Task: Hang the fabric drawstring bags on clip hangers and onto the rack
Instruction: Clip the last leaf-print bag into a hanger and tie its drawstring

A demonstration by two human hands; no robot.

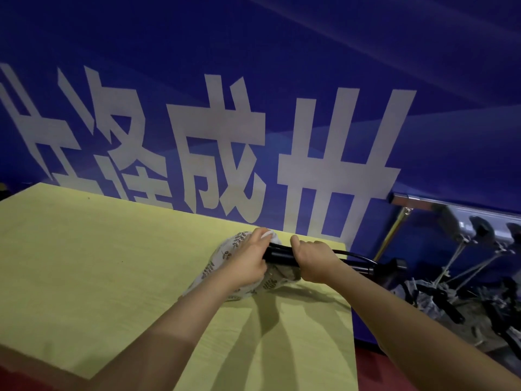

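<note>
Above the yellow table, my left hand pinches the leaf-print bag; my right hand grips the black clip hanger against it.

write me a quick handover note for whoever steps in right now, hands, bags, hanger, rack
Left hand grips the leaf-print drawstring bag on the yellow table.
Right hand grips the black clip hanger, held against the bag's top.
Rack stands right of the table, with hangers carrying bags already on it.
Done: some bags hung.
Left: clip this bag, which does not look clipped yet, then hook the hanger on the rack. No other loose bags in view.
</note>
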